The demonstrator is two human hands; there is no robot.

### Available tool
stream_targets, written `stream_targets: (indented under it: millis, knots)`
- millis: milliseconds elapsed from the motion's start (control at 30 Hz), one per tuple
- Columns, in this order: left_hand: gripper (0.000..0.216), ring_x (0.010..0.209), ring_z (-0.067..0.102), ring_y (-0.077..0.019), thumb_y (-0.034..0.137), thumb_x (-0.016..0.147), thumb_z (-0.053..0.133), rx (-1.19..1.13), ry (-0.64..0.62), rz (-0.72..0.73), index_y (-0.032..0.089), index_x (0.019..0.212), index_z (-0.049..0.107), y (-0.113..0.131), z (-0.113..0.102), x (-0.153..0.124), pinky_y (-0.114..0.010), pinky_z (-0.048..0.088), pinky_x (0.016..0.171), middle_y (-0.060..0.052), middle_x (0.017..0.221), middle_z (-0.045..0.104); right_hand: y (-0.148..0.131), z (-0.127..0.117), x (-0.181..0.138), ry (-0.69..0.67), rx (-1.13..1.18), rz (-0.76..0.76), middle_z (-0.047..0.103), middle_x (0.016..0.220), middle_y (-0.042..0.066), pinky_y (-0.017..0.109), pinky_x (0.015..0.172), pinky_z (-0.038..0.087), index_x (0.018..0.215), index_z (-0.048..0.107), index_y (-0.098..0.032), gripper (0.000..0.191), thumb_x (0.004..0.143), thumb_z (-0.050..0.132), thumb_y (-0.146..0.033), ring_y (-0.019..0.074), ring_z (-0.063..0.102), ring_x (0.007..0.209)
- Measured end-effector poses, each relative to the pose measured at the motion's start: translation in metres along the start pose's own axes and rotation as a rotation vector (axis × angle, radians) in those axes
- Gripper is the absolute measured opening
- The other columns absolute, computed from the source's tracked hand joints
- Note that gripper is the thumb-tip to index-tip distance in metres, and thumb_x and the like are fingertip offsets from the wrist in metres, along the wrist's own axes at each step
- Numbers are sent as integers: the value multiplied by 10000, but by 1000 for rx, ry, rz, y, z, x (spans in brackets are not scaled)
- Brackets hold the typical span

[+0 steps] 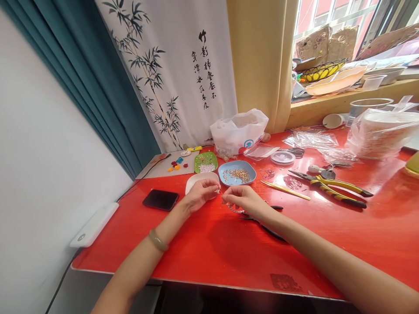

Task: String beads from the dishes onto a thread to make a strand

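A short, thin thread spans the small gap between my hands. My left hand is closed in a pinch over the white dish; what sits between its fingertips is too small to make out. Thumb and forefinger of my right hand are pinched on the thread of a beaded strand, which hangs under that hand. Just behind lies a blue dish with gold beads. Black-handled pliers rest partly hidden beneath my right forearm.
A green dish of beads stands behind the white one. A phone lies at left. Tweezers and yellow-black pliers lie at right. Plastic bags and a wrapped tub line the back.
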State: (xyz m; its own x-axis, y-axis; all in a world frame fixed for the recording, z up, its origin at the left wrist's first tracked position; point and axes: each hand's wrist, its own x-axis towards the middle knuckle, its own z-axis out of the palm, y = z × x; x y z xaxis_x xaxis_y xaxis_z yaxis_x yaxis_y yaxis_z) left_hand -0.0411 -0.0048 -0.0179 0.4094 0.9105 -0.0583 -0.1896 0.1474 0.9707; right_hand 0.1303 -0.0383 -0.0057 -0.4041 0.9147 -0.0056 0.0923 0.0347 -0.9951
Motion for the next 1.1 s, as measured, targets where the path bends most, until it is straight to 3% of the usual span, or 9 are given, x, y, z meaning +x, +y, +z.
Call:
stream_targets:
  millis: [333,733,1000,1100]
  knots:
    - [144,637,528,-74,208,602,682,-4,18,-2,126,681,595,-1,-1,0,-244,422,684,0,718,556,1,0,1,0,-2,1,563,609,15,198,458,322,622,560,-139,127,682,521,-244,74,456,508]
    - [149,677,548,-106,237,623,661,96,-56,27,132,708,597,0,4,-2,-284,416,733,-22,725,579,5,-2,3,-4,0,-10,566,643,22,201,478,354,636,561,-134,191,692,540,-316,83,470,546]
    - [138,644,509,-76,247,611,669,128,70,9,155,680,593,-1,2,-2,-251,415,696,13,672,539,-2,-4,1,69,-60,-21,590,691,26,225,522,371,794,613,-140,210,705,516,-304,127,521,640]
    - [140,630,492,-69,246,601,675,130,80,24,151,670,597,-1,3,-3,-240,413,686,13,663,535,-1,-5,2,67,-105,-85,592,693,24,241,572,376,761,613,-139,182,693,526,-283,126,512,638]
